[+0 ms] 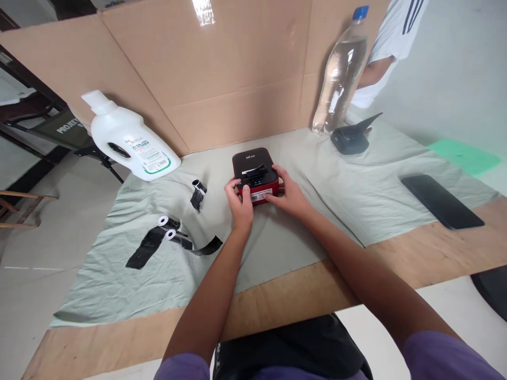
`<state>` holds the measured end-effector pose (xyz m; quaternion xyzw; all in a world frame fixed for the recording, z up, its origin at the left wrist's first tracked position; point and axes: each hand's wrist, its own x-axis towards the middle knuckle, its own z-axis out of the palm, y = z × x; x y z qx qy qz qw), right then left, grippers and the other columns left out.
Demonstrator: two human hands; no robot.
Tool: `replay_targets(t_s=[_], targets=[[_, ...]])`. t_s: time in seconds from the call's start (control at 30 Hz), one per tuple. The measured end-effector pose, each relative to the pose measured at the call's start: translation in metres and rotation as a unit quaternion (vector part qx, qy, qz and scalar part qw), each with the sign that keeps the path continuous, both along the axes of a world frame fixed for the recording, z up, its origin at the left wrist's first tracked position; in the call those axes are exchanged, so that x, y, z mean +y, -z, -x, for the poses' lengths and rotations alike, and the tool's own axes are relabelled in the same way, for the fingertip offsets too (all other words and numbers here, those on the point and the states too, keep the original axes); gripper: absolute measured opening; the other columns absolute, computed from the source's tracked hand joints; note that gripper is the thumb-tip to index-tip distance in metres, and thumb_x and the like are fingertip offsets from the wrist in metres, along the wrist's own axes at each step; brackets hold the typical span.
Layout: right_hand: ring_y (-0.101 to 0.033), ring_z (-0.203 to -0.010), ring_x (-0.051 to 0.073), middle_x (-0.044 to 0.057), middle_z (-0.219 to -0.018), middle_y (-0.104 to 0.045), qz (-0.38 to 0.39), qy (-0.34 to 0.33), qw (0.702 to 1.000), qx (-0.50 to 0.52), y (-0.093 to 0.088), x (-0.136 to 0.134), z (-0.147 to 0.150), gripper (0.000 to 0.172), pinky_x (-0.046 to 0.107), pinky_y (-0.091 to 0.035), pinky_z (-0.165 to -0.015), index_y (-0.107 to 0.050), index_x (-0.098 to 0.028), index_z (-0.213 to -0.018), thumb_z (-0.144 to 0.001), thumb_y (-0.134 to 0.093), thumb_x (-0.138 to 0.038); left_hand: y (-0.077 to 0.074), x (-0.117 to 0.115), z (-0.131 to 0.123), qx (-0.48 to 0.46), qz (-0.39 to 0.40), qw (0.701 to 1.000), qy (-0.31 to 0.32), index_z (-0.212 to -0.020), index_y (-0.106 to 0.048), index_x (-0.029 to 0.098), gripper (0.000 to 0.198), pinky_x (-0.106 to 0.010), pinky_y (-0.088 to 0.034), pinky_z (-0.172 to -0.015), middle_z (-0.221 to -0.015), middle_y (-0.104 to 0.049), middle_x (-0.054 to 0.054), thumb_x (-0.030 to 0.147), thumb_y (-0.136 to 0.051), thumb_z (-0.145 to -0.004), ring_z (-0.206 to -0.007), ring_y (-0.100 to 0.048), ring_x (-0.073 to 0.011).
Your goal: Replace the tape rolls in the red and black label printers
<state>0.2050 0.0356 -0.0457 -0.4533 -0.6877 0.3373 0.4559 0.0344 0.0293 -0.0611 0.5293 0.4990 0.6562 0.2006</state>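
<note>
A small boxy device point(250, 158) with a black top and red sides rests on the cloth in front of me. A white label strip shows on its near side, and a black piece lies on its top. My left hand point(241, 208) grips its near left corner, thumb on the front edge. At the right side, my right hand point(292, 195) holds it with fingers at the top edge and thumb on the label. Left of the device lie a small roll point(198, 191) of black film and two more black film rolls point(180, 238) with loose tails.
Behind stands a cardboard panel point(237, 74). A white jug point(134, 140) leans at the left. A water bottle point(343, 79), a dark open case point(350, 138), a green sheet point(463, 155) and a phone point(441, 201) are at the right. Another person's arm point(376, 71) shows behind the bottle.
</note>
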Motion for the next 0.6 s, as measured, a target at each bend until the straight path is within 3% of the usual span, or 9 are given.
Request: replay_targets(t_s=[0.2, 0.47, 0.6], targets=[[-0.073, -0.091, 0.028, 0.009, -0.138, -0.062, -0.009, 0.002, 1.0, -0.028, -0.005, 0.001, -0.004, 0.089, 0.05, -0.059, -0.089, -0.035, -0.031, -0.152, -0.075, -0.079, -0.043, 0.001, 0.006, 0.011, 0.009, -0.011, 0.999, 0.034, -0.106, -0.052, 0.021, 0.023, -0.029, -0.049, -0.093, -0.125, -0.052, -0.01, 0.041, -0.056, -0.094, -0.123, -0.052, -0.0215], [-0.073, -0.091, 0.028, 0.008, -0.138, -0.063, -0.021, 0.022, 0.998, -0.052, -0.01, -0.003, -0.002, 0.091, 0.051, -0.06, -0.088, -0.036, -0.031, -0.153, -0.075, -0.079, -0.044, 0.004, 0.016, 0.013, -0.016, -0.024, 0.999, 0.015, -0.088, -0.053, 0.021, 0.026, -0.032, -0.042, -0.104, -0.104, -0.055, -0.005, 0.044, -0.05, -0.097, -0.115, -0.053, -0.0187], [-0.071, -0.101, 0.034, 0.009, -0.132, -0.067, -0.015, 0.043, 0.995, -0.089, -0.012, -0.006, -0.002, 0.091, 0.054, -0.058, -0.09, -0.037, -0.031, -0.154, -0.074, -0.08, -0.047, 0.004, 0.016, 0.015, -0.032, -0.02, 0.999, 0.014, -0.084, -0.054, 0.021, 0.028, -0.032, -0.042, -0.105, -0.102, -0.056, -0.005, 0.045, -0.049, -0.097, -0.112, -0.055, -0.0181]])
